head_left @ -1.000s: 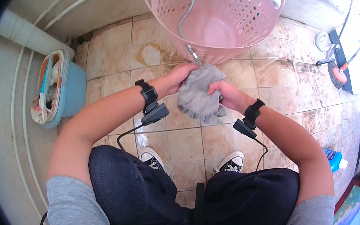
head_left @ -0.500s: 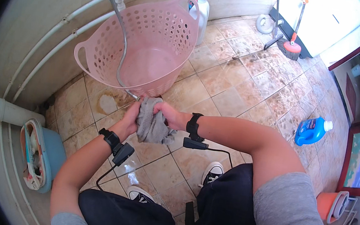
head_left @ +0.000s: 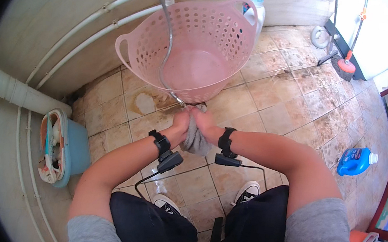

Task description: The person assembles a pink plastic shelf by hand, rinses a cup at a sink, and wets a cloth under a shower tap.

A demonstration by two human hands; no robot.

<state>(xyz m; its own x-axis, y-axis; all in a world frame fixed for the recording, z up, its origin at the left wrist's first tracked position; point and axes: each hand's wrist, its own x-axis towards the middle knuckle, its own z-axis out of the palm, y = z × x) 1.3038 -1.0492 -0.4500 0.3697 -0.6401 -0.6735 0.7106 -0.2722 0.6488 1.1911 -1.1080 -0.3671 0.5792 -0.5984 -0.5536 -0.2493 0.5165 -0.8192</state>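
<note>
A damp-looking grey cloth [head_left: 195,142] is bunched between my hands, hanging down below them. My left hand [head_left: 181,122] is closed at the cloth's left side. From the other side my right hand [head_left: 204,122] grips it, fingers wrapped and partly hidden. A thin grey hose [head_left: 167,55] comes down across the basket, and its metal end reaches the top of my hands; whether fingers hold it or the cloth wraps it is hidden. Just beyond stands a pink laundry basket [head_left: 196,65] with holes in its wall and nothing seen inside.
A blue detergent bottle [head_left: 352,162] stands on the tiles [head_left: 273,116] at right. Behind the basket is a white bottle [head_left: 256,11]. A light-blue bin [head_left: 76,149] stands left, below a thick white pipe [head_left: 26,89]. A brush [head_left: 344,67] leans at the far right.
My view has swung, so most things sit farther right in it. My hands have drawn closer together around the cloth, which looks more tightly bunched.
</note>
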